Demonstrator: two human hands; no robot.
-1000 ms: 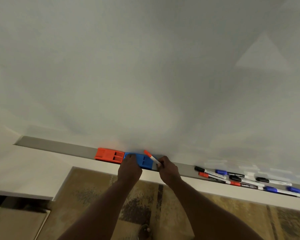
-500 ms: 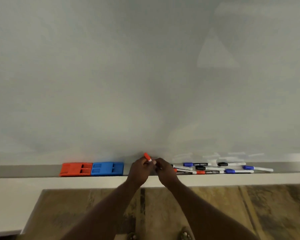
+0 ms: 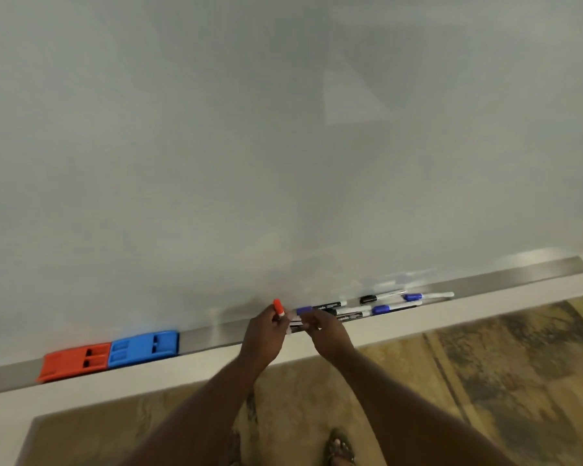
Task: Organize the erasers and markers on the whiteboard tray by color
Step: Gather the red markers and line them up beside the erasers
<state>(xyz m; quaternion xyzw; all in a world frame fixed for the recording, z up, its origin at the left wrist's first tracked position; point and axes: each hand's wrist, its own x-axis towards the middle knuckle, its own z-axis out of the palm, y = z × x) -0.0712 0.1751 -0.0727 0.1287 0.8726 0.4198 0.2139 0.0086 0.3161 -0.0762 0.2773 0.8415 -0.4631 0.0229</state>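
Head view | left hand [image 3: 263,334] now pinches red-capped white marker [image 3: 278,308], passed over from right | right hand [image 3: 320,326] closes on marker cluster on grey metal tray [image 3: 209,335] | erasers already paired; markers next.

The place looks like a classroom, meeting room or home study — the frame does not settle which. A large wall-mounted whiteboard [image 3: 283,146] fills most of the view, with a long metal tray [image 3: 212,336] along its lower edge. On the tray sit a red eraser [image 3: 73,363], a blue eraser [image 3: 143,348] and a cluster of dry-erase markers [image 3: 377,306] — teaching or presentation supplies. Below, a patterned beige-and-brown carpet [image 3: 485,364] covers the floor.
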